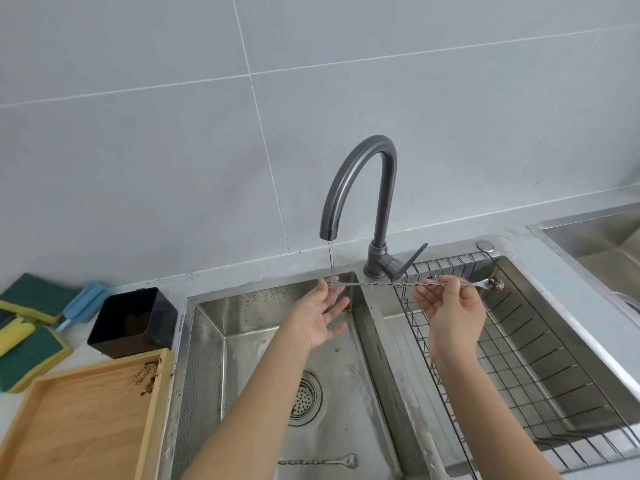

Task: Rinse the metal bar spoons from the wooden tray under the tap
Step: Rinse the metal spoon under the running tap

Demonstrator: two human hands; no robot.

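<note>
1. Your right hand (450,310) pinches a twisted bar spoon (381,284) level, its soiled bowl over the wire rack (540,358).
2. Your left hand (320,317), fingers spread wide, touches its far end under the tap (360,188) stream.
3. Another bar spoon (318,462) lies in the sink (207,341); the wooden tray (86,417) sits on the desk.

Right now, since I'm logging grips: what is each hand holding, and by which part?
The right hand pinches a bar spoon on its handle near the dirty bowl end; the left hand is open under the other end, gripping nothing.
</note>
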